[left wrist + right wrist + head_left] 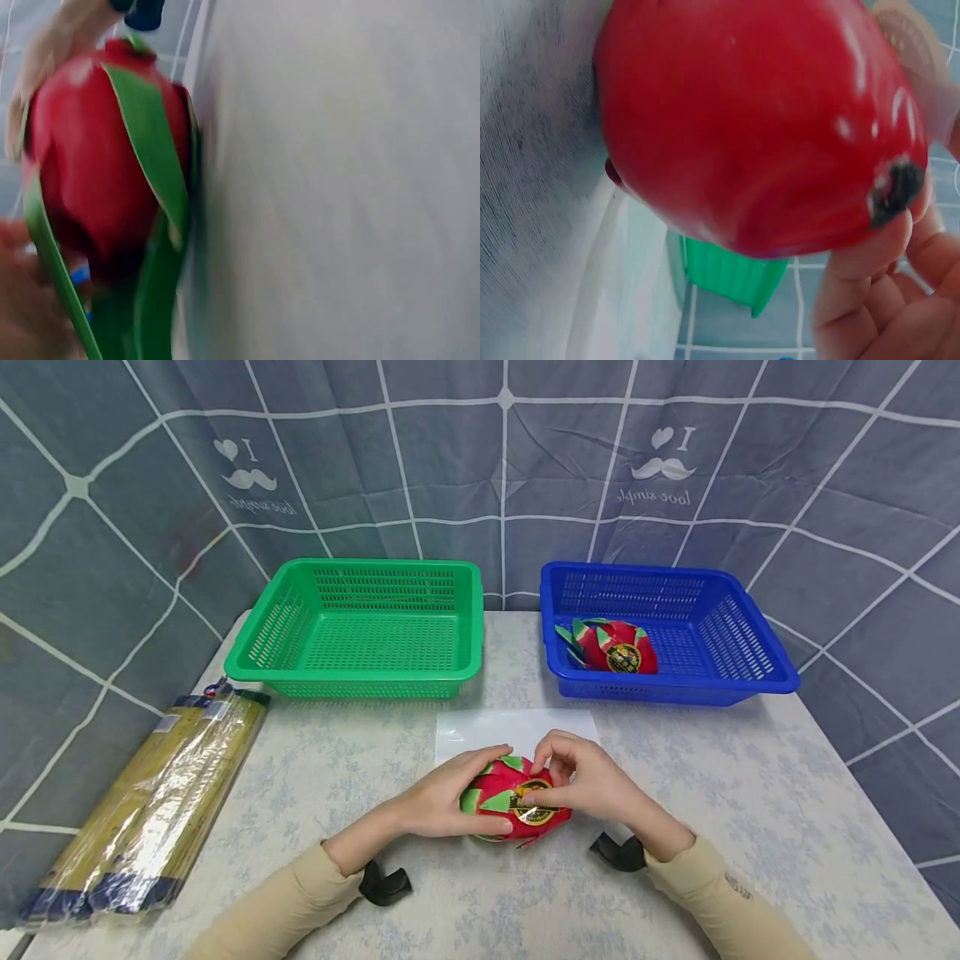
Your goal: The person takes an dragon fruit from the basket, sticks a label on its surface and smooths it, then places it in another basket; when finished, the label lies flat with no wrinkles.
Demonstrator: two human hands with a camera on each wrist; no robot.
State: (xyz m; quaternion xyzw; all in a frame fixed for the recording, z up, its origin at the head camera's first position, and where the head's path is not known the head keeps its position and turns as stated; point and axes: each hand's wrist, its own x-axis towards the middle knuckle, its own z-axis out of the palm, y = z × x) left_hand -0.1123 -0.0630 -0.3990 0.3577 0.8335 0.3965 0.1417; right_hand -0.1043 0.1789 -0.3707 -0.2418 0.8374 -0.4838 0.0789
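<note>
A red dragon fruit (495, 785) with green scales lies on the table, partly covered by both hands. My left hand (442, 797) grips its left side, the thumb on the near side and the fingers on the far side. My right hand (592, 777) is at the other end, thumb and forefinger bent over a round black-and-gold sticker (534, 814). In the right wrist view, a pale round piece with faint print, seemingly the back of the sticker (913, 41), stands off the fruit beside the thumb. Curled fingers (862, 307) touch the fruit near its dark tip.
A green basket (352, 677) stands behind to the left. The blue basket (675, 689) at the right holds another dragon fruit (611, 643) with a sticker. Long plastic-wrapped packs (157, 802) lie along the left edge. A white sheet (487, 731) lies beyond the hands.
</note>
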